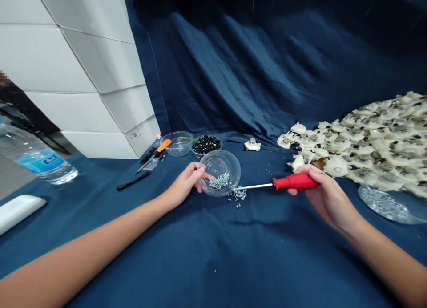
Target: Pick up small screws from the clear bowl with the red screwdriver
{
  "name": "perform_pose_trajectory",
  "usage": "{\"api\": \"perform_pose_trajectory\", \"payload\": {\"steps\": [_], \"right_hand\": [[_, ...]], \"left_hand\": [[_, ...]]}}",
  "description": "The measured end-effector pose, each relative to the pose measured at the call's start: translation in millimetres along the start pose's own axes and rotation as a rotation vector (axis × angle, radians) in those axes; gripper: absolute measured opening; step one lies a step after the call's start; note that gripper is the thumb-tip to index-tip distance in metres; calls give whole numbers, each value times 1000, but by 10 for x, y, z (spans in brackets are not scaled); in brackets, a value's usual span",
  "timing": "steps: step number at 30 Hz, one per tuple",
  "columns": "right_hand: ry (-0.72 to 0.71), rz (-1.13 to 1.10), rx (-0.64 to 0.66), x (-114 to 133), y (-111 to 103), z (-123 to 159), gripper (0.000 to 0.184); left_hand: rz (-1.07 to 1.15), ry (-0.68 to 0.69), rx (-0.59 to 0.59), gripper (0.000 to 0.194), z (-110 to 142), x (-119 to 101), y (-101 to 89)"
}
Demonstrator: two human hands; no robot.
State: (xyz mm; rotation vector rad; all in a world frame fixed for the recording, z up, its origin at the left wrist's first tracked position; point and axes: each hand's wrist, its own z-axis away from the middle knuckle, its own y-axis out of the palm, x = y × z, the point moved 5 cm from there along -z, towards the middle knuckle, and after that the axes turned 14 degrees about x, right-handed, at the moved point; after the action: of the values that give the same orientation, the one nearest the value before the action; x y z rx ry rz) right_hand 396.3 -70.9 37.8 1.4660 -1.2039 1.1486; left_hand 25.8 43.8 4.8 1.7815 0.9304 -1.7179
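My left hand [187, 181] is closed on the rim of a clear round plastic container [230, 161], which is tilted toward me. Small silvery screws [220, 181] lie inside it, and a small pile of loose screws [240, 193] sits on the cloth by its right edge. In my right hand [320, 183] is a screwdriver [295, 181] with a red handle, held nearly level. Its metal shaft points left, with the tip at the loose pile beside the container.
Behind the container stand a tub of black parts [207, 144] and another clear tub [178, 145]. An orange-handled tool [163, 146] lies left. Many cream plastic parts [376, 134] heap at right, by a bag of screws [387, 203]. White boxes [100, 107] and a water bottle [43, 161] stand left.
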Motion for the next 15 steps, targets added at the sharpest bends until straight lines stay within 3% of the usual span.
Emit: {"api": "perform_pose_trajectory", "payload": {"steps": [4, 10, 15], "right_hand": [[11, 104, 62, -7, 103, 7, 26], [-12, 42, -43, -46, -57, -25, 26], [44, 34, -42, -62, -102, -66, 23]], "left_hand": [[9, -4, 1, 54, -6, 6, -3], [-2, -18, 1, 59, -10, 7, 1], [1, -28, -8, 59, -12, 1, 12]]}}
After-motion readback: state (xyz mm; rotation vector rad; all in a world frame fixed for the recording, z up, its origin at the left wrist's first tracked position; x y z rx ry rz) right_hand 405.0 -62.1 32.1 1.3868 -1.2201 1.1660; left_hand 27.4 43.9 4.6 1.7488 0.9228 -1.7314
